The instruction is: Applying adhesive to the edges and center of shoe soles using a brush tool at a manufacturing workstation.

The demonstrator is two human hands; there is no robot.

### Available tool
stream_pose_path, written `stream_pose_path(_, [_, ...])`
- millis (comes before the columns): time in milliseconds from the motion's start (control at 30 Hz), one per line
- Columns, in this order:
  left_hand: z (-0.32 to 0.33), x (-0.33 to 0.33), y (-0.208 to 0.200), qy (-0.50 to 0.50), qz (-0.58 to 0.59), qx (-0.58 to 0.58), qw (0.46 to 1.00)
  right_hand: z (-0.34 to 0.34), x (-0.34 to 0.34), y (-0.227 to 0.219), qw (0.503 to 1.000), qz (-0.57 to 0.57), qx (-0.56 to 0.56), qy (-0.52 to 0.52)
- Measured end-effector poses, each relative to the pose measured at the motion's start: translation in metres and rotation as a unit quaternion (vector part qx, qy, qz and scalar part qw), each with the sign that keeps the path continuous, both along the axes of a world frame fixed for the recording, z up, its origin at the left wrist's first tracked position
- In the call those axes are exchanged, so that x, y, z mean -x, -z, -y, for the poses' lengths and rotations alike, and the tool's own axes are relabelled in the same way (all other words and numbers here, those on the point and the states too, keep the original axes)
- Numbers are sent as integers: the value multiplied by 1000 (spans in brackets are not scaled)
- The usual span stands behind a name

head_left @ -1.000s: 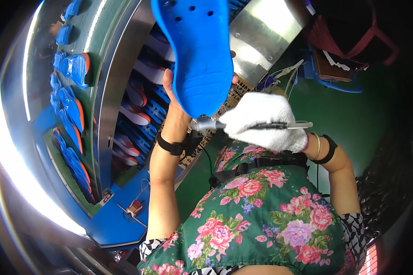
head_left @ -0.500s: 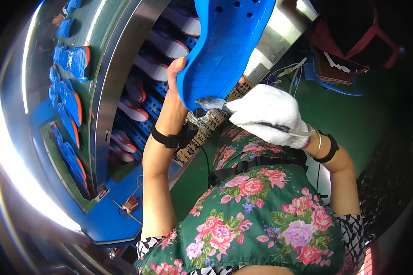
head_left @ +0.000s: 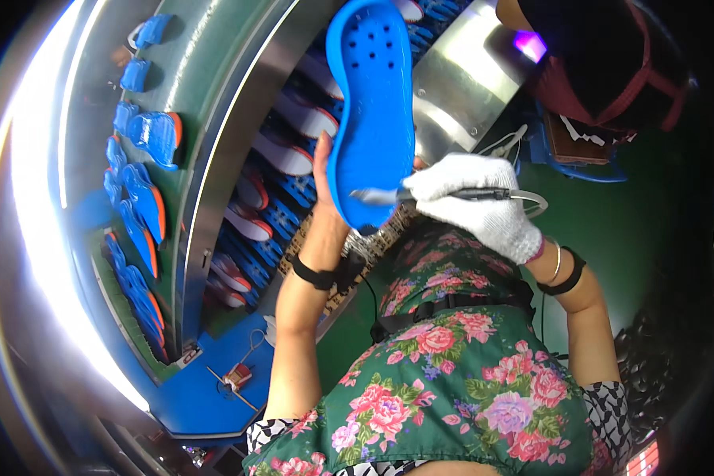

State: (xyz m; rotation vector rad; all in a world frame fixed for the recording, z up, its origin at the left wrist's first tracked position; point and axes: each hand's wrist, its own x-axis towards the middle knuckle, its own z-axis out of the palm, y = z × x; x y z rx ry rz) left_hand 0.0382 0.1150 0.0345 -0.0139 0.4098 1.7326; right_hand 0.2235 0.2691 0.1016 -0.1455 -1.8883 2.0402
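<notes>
1. Head view: left hand [head_left: 326, 184] is gripping the blue sole [head_left: 373, 131] around its near end, raising it beyond the apron [head_left: 428, 373].
2. Gloved right hand [head_left: 472, 198] is gripping the brush [head_left: 377, 197], bristles overlying the sole's near end.
3. Orange-edged soles [head_left: 155, 136] are lying leftward.

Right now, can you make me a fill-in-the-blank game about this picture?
1. The right hand wears a white ____.
2. The sole held by the bare left hand is coloured ____.
3. The bristles of the brush are touching or close to the sole, and its handle is in the ____ hand.
4. The flowery apron has a ____ background.

Missing words: glove; blue; right; green.
</notes>
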Motion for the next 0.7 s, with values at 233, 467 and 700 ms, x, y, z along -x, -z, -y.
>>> stream_pose_path(233, [10,-31,0,-3,117,12,993,-66,49,-13,906,-170,-344,179])
stream_pose_path(467, [34,-12,-28,-160,-82,-17,984,-27,21,-24,995,-93,17,-11])
stream_pose_path(700, [48,89,-101,-116,-106,-267,951,-10,7,9,978,41,185,89])
